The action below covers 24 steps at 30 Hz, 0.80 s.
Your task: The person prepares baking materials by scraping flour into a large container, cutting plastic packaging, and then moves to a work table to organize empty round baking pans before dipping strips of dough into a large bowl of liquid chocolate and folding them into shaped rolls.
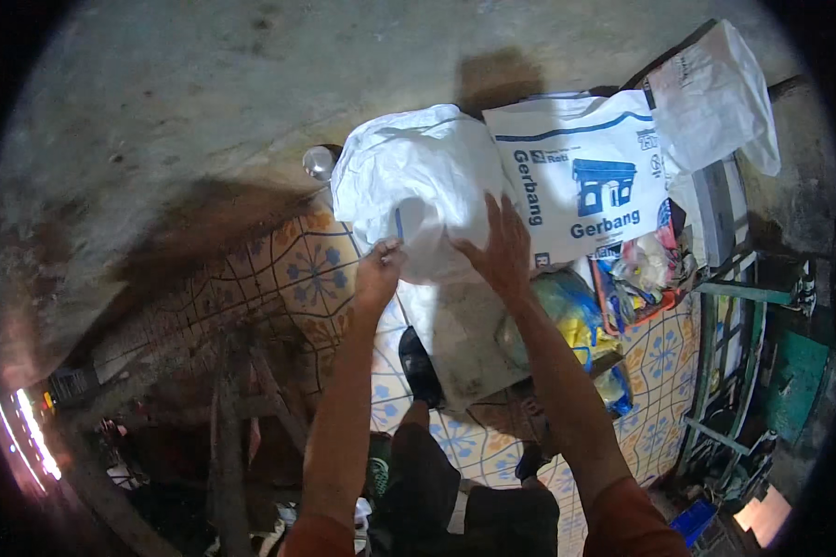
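Observation:
A crumpled white woven sack [416, 162] lies in front of me at the centre, its lower part hanging over a pale board [469, 348]. My left hand [379, 272] pinches the sack at its lower left. My right hand [500, 252] rests on the right side of the same sack with fingers spread. Just right of it lies a flat white sack with blue printing [594, 139], and a plainer white sack [715, 111] lies beyond that. A small round metal object [320, 161] sits just left of the white sack.
Plastic bags [571, 320] and an orange-rimmed container with mixed items [641, 278] lie below the printed sack. A green metal frame [743, 290] stands at the right, dark wooden pieces [228, 446] at the lower left. A grey wall [204, 84] borders the patterned tile floor [316, 274].

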Motion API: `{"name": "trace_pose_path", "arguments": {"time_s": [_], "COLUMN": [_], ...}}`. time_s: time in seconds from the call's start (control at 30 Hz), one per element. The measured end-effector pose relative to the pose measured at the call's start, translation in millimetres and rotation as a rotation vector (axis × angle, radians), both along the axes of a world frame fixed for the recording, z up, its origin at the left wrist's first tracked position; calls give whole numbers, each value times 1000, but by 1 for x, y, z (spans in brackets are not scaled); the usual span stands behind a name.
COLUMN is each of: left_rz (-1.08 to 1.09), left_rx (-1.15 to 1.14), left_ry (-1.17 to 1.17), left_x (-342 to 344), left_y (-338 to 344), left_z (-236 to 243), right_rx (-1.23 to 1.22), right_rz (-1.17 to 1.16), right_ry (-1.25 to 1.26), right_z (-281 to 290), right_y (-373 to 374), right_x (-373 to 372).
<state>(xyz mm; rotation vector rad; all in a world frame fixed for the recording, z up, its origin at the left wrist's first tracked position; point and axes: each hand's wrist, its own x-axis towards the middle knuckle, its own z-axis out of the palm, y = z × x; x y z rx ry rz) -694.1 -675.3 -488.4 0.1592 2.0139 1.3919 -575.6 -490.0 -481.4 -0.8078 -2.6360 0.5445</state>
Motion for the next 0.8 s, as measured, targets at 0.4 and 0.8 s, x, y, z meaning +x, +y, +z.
{"name": "trace_pose_path", "arguments": {"time_s": [0.4,0.8], "left_rz": [307,63], "left_rx": [-274,-77], "left_ry": [46,-374], "left_x": [-129,-18], "left_y": [-14,-45], "left_z": [-45,8], "right_rx": [-309,-866], "right_rz": [432,121], "right_ry": [-205,-763], "right_z": [43,131], "right_y": [-51,-77], "right_x": [36,72]}}
